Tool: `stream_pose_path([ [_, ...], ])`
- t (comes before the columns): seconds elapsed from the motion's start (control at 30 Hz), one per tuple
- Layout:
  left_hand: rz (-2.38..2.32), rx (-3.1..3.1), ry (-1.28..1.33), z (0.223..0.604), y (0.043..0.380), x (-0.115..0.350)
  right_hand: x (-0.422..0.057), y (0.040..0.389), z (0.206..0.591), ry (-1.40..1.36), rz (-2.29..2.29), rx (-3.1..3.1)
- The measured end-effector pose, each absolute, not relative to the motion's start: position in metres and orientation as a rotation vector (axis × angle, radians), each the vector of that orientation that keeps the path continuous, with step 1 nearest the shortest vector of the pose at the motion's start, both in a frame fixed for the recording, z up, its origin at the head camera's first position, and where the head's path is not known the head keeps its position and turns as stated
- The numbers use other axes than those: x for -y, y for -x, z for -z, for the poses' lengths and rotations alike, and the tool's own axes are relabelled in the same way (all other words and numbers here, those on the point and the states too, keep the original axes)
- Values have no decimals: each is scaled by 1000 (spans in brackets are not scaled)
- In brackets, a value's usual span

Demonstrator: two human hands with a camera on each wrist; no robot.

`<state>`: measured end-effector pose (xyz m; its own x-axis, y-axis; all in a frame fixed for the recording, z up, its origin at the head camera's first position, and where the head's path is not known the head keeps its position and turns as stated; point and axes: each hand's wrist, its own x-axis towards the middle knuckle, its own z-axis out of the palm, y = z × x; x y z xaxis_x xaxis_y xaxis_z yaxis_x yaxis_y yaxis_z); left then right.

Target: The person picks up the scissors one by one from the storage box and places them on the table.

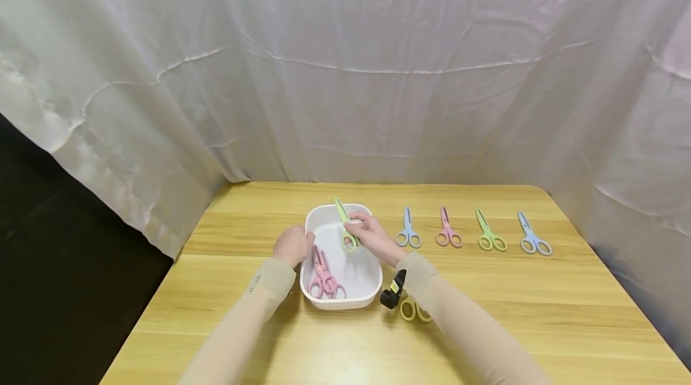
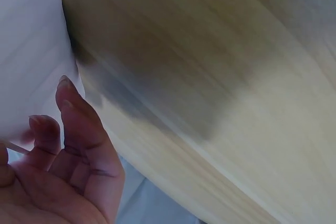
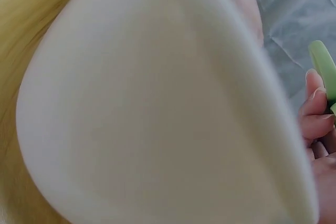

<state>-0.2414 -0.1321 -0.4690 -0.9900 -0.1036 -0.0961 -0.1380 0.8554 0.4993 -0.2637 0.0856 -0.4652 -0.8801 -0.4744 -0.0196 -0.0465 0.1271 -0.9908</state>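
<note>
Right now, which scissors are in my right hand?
The green scissors over the white bin; your right hand pinches them. The other visible green pair lies on the table, between pink scissors and blue scissors.

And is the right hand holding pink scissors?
No, the right hand holds green scissors over the white bin.

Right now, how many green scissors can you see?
2. One green pair is in the right hand, over the white tub. The other green pair lies on the table, between a pink pair and a blue pair. The right arm could hide more.
</note>
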Motion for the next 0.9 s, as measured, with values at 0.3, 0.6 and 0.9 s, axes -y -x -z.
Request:
stream_pose_path([
  [0.3,-726,-2992,168,465,241,128,-90,263,466,454,1933,-1963],
  [0.6,-730,-2984,183,465,241,125,-94,254,463,382,2115,-1746],
  [0.9,-701,-2972,198,462,240,125,-104,249,462,325,2175,-1652],
])
